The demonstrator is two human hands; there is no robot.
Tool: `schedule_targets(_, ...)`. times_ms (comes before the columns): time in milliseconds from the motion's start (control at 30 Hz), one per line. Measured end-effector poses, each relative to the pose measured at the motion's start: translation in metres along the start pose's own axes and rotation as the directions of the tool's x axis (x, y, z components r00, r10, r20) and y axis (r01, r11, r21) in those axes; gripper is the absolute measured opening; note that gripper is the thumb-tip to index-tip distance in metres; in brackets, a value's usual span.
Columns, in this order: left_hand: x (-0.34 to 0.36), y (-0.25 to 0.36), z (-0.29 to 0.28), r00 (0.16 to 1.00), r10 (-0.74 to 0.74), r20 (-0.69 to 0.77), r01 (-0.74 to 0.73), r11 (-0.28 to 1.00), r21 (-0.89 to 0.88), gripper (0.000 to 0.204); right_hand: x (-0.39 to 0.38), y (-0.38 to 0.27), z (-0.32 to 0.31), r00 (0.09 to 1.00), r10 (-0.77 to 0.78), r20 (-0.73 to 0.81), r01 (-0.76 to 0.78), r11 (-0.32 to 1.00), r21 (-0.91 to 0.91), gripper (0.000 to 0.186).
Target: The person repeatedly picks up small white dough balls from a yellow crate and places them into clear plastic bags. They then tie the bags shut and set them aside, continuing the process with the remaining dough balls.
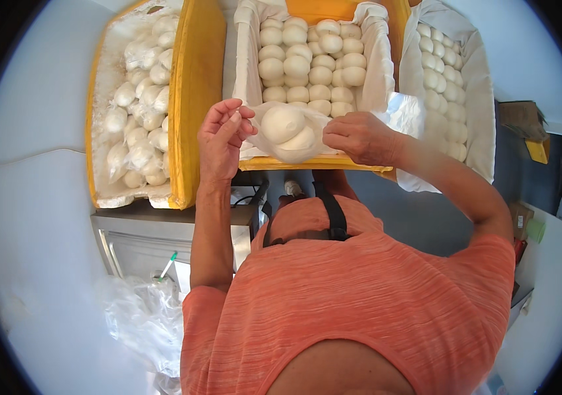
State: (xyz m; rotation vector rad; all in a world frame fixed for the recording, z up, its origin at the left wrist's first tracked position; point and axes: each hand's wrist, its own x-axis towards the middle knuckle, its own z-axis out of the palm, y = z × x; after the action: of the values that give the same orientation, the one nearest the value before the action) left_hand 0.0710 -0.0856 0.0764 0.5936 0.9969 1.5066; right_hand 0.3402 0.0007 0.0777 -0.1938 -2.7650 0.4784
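Observation:
A clear plastic bag (304, 155) with white round steamed buns (283, 124) inside hangs between my hands, over the near edge of the middle yellow box (314, 163). My left hand (225, 135) pinches the bag's left upper corner between thumb and fingers. On the other side, my right hand (363, 138) has its fingers closed on the bag's right end. Rows of loose white buns (320, 76) fill the middle box, which has a white cloth (378, 52) lining.
At the left stands a yellow box (196, 79) holding buns in clear bags (142, 118). Another cloth-lined box of buns (442, 85) sits at the right. Below left, a heap of clear plastic bags (146, 319) lies beside a green-and-white pen (168, 264). Cardboard boxes (521, 120) stand far right.

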Motion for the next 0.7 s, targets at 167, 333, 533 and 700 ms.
schedule_targets(167, -0.013, 0.025, 0.004, 0.991, 0.08, 0.111, -0.082, 0.996, 0.016, 0.025, 0.008, -0.029, -0.02, 0.998, 0.048, -0.051, -0.046, 0.998, 0.05, 0.009)
schedule_targets(333, -0.027, 0.039, 0.007, 0.991, 0.055, 0.126, -0.074, 0.986, 0.153, 0.028, 0.013, -0.034, -0.037, 0.985, -0.077, 0.153, 0.112, 0.966, -0.235, 0.009)
schedule_targets(533, -0.043, 0.022, 0.027, 0.957, 0.04, 0.288, -0.129, 0.945, 0.299, 0.036, 0.035, -0.046, -0.037, 0.934, -0.087, -0.347, 0.059, 0.994, -0.088, 0.015)
schedule_targets(700, -0.045, 0.009, 0.043, 0.96, -0.006, 0.279, -0.071, 0.962, 0.265, 0.049, 0.039, -0.062, -0.024, 0.745, 0.66, -0.097, -0.369, 0.529, 0.764, 0.029)
